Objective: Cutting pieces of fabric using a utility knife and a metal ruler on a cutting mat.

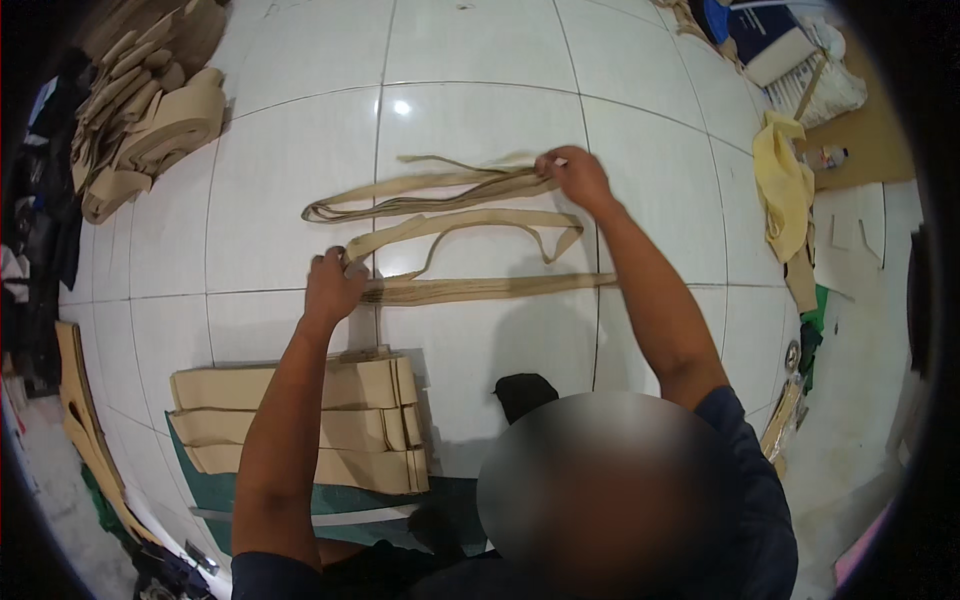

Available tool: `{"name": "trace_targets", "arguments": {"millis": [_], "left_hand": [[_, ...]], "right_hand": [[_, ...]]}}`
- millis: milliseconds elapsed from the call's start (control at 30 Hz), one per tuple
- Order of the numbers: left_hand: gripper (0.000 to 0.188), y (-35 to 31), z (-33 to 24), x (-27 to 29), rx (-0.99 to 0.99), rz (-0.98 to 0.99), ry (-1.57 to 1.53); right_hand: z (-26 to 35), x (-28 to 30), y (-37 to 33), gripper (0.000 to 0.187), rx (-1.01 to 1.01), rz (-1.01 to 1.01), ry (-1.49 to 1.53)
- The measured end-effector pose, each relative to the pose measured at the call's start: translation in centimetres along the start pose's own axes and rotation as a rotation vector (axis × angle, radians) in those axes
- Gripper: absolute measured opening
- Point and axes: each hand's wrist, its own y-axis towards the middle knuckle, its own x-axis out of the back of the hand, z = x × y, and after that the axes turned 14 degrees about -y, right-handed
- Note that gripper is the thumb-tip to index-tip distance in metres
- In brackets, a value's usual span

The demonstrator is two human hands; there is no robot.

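Observation:
Long narrow tan fabric strips lie on the white tiled floor in front of me. My left hand [335,287] is closed on the left end of a tan strip [478,218], which curves to the right and loops back. Just below it, a flat bundle of strips [480,290] runs from beside this hand to under my right forearm. Farther away, my right hand [577,180] pinches the right end of a looped bundle of strips [420,197]. That bundle folds round at its left end, and one loose tail lies above it.
Folded tan fabric stacks [295,418] rest on a green mat [455,500] near my left forearm, by a long pale ruler-like strip [360,516]. Rolled tan material [175,130] sits far left. On the right are yellow cloth [785,185], a plastic bottle [828,157] and cardboard [870,130].

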Motion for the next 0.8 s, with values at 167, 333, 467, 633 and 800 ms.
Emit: {"name": "trace_targets", "arguments": {"millis": [167,333,467,633,800], "left_hand": [[0.064,1.5,-9.4,1.4,-0.466,-0.289,-0.1],[0.057,-0.4,-24.8,2.3,-1.039,-0.387,-0.306],[0.027,0.0,-28.3,6.0,-0.676,0.027,-0.809],[0.025,0.6,-27.8,15.6,-0.459,-0.221,-1.427],[0.025,-0.6,-24.4,23.3,-0.548,-0.558,-1.401]], "right_hand": [[3.0,9.6,-2.4,0.033,0.035,-0.034,0.299],[10.4,16.4,-5.4,0.028,0.404,0.011,0.813],[11.0,16.9,-2.0,0.031,0.416,-0.25,1.344],[10.0,0.5,-3.2,0.114,0.443,0.202,0.024],[1.0,-6.8,-4.6,0.055,0.54,-0.018,-0.369]]}}
